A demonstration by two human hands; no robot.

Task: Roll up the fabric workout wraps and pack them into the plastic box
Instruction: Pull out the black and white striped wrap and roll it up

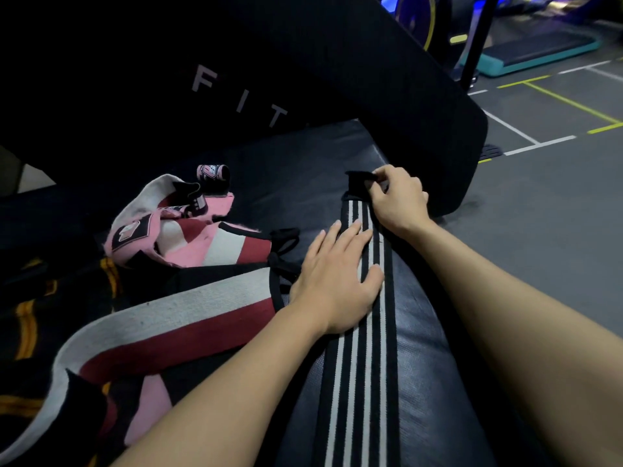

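A long black wrap with white stripes lies stretched along the black padded bench. My left hand rests flat on it, fingers straight, holding it down near its middle. My right hand pinches the wrap's black far end, which is folded up at the tip. To the left lie a red, white and pink wrap, a pink and white wrap in a loose heap, and a small rolled pink wrap. No plastic box is in view.
A big black pad with the letters FIT leans behind the bench. Black fabric with yellow stripes lies at the far left. On the right is grey gym floor with painted lines, and a teal step platform farther back.
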